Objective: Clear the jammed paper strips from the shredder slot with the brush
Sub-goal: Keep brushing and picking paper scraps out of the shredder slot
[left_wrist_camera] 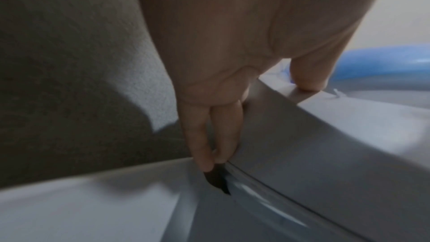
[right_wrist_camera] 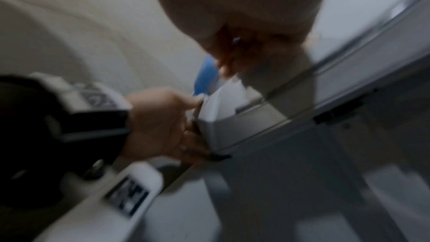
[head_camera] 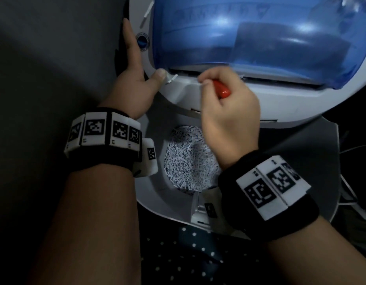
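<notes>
The shredder head is white-grey with a blue see-through cover; the slot runs along the cover's near edge. A white paper strip sticks out at the slot's left end. My right hand grips the brush by its red handle right at the slot; the bristles are hidden behind my fingers. My left hand braces the head's left corner, with fingers straight down the side and the thumb pressing on top beside the strip. The right wrist view is blurred.
Below the head, a round opening in the bin shows a heap of shredded paper. A blue button sits near my left fingers. Dark dotted fabric lies at the bottom, cables at the right, grey floor at the left.
</notes>
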### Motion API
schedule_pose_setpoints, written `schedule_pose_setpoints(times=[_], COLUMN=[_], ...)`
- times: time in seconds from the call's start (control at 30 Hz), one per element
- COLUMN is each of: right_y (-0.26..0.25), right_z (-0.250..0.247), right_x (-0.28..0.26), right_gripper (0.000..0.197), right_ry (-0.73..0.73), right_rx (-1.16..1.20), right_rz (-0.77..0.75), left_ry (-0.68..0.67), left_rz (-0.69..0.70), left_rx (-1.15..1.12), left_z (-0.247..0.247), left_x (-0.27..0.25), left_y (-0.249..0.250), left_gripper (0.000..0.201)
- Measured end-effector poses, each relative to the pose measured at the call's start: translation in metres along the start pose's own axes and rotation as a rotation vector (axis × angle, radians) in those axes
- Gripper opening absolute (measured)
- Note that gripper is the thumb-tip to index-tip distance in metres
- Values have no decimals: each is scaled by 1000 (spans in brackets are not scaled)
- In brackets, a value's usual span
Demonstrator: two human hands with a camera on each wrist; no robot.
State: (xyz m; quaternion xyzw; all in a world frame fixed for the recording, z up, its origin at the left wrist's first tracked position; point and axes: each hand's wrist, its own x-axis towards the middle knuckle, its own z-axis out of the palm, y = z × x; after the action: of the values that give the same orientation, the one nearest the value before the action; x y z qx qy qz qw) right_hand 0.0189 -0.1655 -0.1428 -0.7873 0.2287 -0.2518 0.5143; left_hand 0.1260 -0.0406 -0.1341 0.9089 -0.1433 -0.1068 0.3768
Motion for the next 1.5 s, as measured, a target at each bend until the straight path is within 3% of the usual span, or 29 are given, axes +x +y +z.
schedule_pose_setpoints(times=[0.13,0.23,0.3,0.37,0.47,0.6,0.73,0.8,0.9,1.0,1.1,1.2,1.3,1.5], right_y=[-9,-17,-15,-9,-1,-5,-9,-7,-3,-6,-12,-11,-4,-14], right_z=[-8,0,6,7,-3,-12,4,6,-4,-14,-7,5,3,-28], right_x=[0,-8,-9,-6,3,4,-8,-7,2,5,-2,-8,-3,3], right_gripper=[13,12,17,22,26,20,18,21,23,20,17,18,23,28], right_ry=[112,-34,-128,-142,3,134,-149,-203,-7,170,21,-159,-99,42], right_rx=[92,194,233,141,-54,62,114,72,-72,39,176,158,42,152], right_rz=[-41,-55,28,59,9,-14,-41,-23,-27,-31,-84,-67,-17,-38], left_ry=[6,12,12,4,-6,-6,18,27,6,-1,13,23,12,36], left_rz=[-4,10,11,13,3,-3,26,34,13,-5,11,4,14,12], left_rx=[15,19,15,16,17,-4,10,24,34,21,22,17,31,85], left_z=[0,0,-1,-1,-1,-1,1,1,-1,-2,-1,0,1,-1], left_x=[1,2,2,2,3,3,2,2,3,3,2,1,1,4], left_y=[0,-1,-2,-3,-4,-3,-3,-3,-3,-2,-1,-1,-1,-3], left_gripper=[86,87,87,87,87,87,86,85,86,86,86,85,85,86])
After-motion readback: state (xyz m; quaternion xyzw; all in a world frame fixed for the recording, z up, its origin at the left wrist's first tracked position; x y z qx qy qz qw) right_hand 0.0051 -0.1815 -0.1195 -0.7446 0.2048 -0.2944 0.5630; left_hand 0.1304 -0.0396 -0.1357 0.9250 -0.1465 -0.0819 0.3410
